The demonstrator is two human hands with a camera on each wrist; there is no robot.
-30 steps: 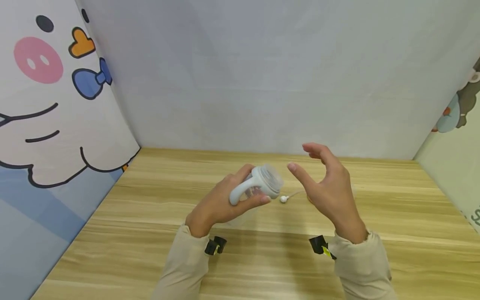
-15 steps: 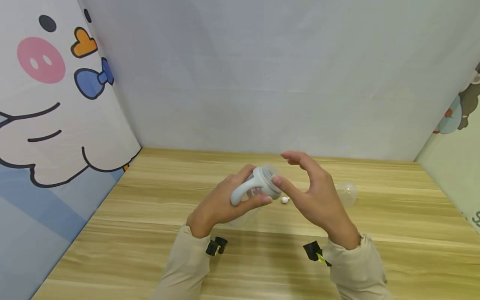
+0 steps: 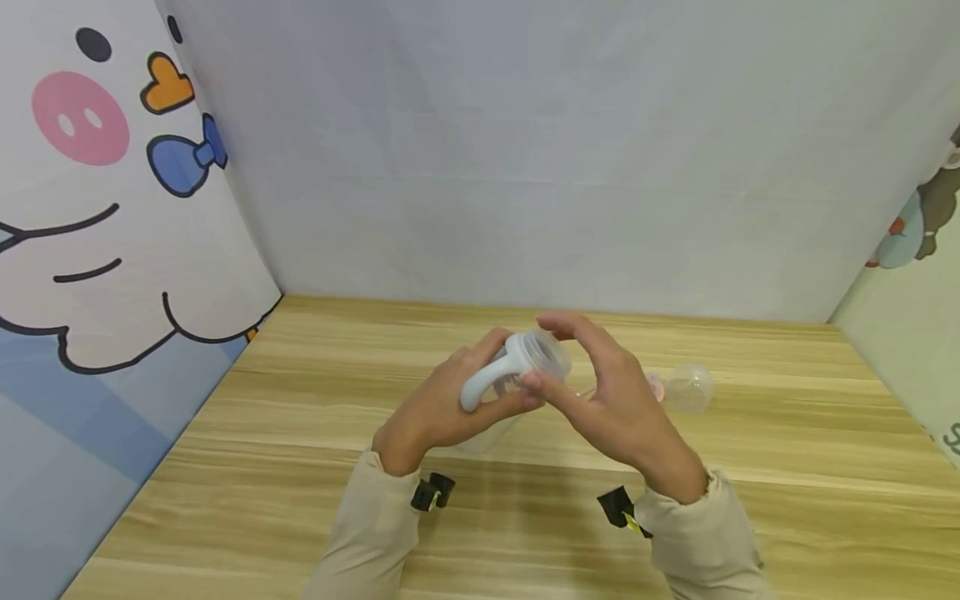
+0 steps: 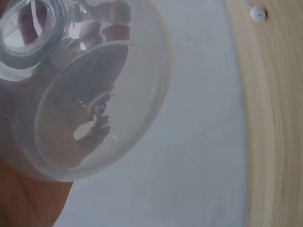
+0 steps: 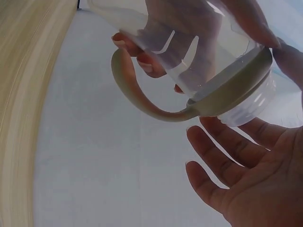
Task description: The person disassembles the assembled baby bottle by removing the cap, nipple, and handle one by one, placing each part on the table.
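Observation:
A clear baby bottle (image 3: 551, 354) with a pale blue-grey handle ring (image 3: 487, 375) around its neck is held tilted above the table, its open threaded mouth toward the right. My left hand (image 3: 442, 404) grips the bottle's body, fingers behind it and thumb in front. In the left wrist view the clear round base (image 4: 104, 109) fills the upper left. My right hand (image 3: 611, 396) is at the neck, its thumb touching the handle ring's edge. Its other fingers (image 5: 227, 156) spread loosely beside the neck; whether the index fingertip touches it, I cannot tell.
A clear dome cap (image 3: 690, 387) lies on the wooden table (image 3: 300, 467) to the right, beside a small pinkish piece (image 3: 656, 386) partly behind my right hand. A small white ball (image 4: 258, 13) lies on the table too. A pale wall (image 3: 525, 167) stands behind.
My right hand has moved left and slightly down from beside the bottle to its neck, uncovering the dome cap and pinkish piece. My left hand keeps holding the bottle in nearly the same spot.

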